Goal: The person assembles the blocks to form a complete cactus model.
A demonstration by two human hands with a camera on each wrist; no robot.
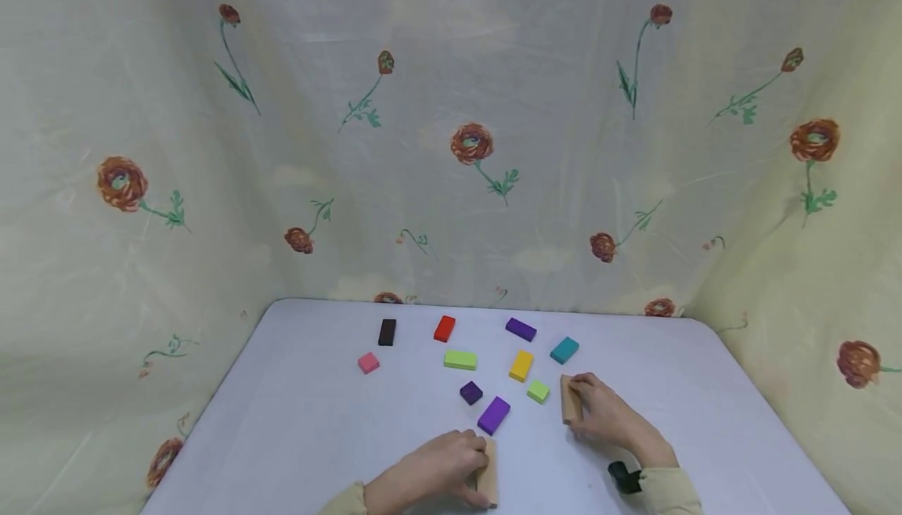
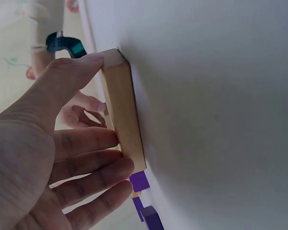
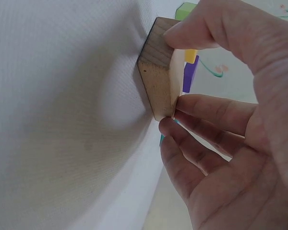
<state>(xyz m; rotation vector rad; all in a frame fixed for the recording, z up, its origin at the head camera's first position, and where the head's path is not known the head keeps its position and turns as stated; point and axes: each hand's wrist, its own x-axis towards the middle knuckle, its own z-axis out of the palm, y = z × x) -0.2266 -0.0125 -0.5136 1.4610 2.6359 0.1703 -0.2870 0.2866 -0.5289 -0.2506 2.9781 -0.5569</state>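
Observation:
My left hand (image 1: pixel 451 464) grips a plain wooden block (image 1: pixel 488 474) near the front of the white table, thumb at its near end and fingers at the far end. In the left wrist view the thumb presses one end of this long block (image 2: pixel 122 115). Further right, my right hand (image 1: pixel 609 417) holds a second wooden block (image 1: pixel 570 400) between thumb and fingers by its ends. The right wrist view shows that block (image 3: pixel 156 81) close against the white surface. A purple block (image 1: pixel 494 415) lies just beyond the left hand's block. A small light green block (image 1: pixel 539 391) sits left of the right hand's block.
Beyond the hands lie teal (image 1: pixel 564 351), yellow (image 1: pixel 521 365), dark purple (image 1: pixel 470 393), long green (image 1: pixel 460 359), red (image 1: pixel 444 329), violet (image 1: pixel 521 329), black (image 1: pixel 387 333) and pink (image 1: pixel 369 362) blocks. A flowered curtain (image 1: pixel 423 186) surrounds the table (image 1: pixel 296 421).

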